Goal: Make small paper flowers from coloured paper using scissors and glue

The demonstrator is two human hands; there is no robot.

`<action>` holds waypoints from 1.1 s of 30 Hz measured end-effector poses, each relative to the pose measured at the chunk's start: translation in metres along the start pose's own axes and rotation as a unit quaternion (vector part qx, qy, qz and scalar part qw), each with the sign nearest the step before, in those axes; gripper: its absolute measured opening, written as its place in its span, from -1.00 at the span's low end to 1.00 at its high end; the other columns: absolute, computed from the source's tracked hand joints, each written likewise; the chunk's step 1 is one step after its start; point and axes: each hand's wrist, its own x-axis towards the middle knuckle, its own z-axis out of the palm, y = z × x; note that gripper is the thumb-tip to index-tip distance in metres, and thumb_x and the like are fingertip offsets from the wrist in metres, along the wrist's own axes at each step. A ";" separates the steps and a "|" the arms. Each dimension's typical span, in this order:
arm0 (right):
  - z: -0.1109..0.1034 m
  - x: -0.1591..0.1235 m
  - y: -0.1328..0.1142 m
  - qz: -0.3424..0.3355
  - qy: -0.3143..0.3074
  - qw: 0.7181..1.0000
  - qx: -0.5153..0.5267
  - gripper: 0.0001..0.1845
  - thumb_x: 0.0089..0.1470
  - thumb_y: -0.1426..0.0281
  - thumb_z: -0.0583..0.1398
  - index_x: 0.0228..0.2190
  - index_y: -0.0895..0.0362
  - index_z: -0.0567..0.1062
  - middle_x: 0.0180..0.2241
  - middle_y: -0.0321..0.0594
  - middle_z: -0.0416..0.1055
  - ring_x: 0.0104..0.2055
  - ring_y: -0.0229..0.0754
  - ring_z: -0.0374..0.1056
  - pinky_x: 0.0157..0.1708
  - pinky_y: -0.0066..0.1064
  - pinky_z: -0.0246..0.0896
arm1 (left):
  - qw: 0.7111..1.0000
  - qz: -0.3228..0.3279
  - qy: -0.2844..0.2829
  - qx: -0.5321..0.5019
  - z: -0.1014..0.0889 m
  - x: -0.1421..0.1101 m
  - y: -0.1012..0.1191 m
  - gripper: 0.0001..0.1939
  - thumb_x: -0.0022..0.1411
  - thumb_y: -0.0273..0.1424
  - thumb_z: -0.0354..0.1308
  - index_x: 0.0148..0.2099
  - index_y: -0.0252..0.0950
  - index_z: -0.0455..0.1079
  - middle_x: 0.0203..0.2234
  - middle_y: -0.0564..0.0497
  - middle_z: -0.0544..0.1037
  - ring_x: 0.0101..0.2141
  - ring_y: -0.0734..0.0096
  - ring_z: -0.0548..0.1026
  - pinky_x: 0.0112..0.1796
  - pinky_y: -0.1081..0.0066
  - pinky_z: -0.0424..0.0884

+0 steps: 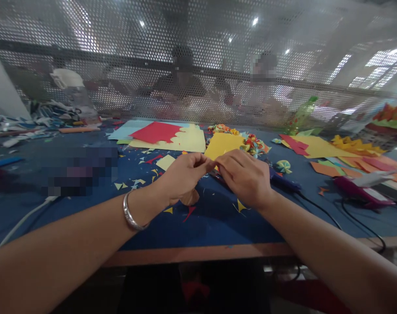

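My left hand (185, 172), with a silver bangle at the wrist, is closed in a pinch above the middle of the blue table. Its fingertips meet those of my right hand (246, 176), which is also pinched. Whatever lies between the fingertips is too small or hidden to make out. Just behind them is a yellow sheet (223, 145) of felt or paper. A dark blue handle (285, 181) with a black cord shows behind my right hand; I cannot tell whether the hand touches it. Colourful little folded pieces (255, 145) are heaped beyond the right hand.
Red (155, 132) and pale yellow sheets (193, 138) lie at the back. Scraps dot the blue tabletop (214, 226). A magenta tool (362, 192) with a cord is at right, a clear bottle (77, 98) at back left. A perforated screen (126, 56) stands behind; people sit beyond it.
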 end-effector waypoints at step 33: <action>-0.001 0.001 -0.004 0.024 0.039 0.963 0.266 -0.87 0.14 0.50 0.24 -0.25 0.09 0.56 -0.29 -0.18 0.47 -0.29 -0.25 0.40 -0.30 -0.36 0.36 | 0.942 -0.116 -0.017 -0.316 -0.005 0.008 0.004 -0.80 0.11 -0.60 0.26 -0.28 -0.31 0.30 -0.50 0.08 0.49 -0.48 0.58 0.47 -0.33 0.52 0.42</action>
